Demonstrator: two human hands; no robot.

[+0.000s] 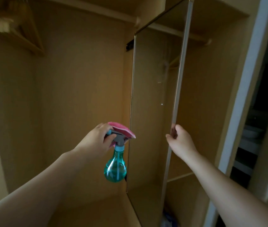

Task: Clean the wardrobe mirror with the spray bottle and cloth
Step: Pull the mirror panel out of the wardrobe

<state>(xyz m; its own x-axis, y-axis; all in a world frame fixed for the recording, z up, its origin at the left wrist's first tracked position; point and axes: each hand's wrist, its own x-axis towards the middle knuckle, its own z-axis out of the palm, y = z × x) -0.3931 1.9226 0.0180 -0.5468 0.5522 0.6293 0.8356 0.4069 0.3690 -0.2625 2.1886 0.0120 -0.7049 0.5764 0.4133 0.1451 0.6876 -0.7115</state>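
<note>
The tall wardrobe mirror point(151, 102) stands swung out from the wardrobe's right wall, its glass facing left and reflecting the wooden interior. My left hand point(97, 138) grips the grey trigger head of a teal spray bottle point(115, 167), with a pink cloth point(121, 130) held against the sprayer; the nozzle points toward the glass, just left of the mirror's near edge. My right hand point(179, 140) grips the mirror's outer metal edge at mid height, fingers curled round the frame.
The wardrobe interior point(64, 95) is bare wood with a hanging rail point(97, 12) across the top and wooden hangers point(15, 30) at upper left. A white door frame point(244, 95) and a dark room with shelves lie to the right.
</note>
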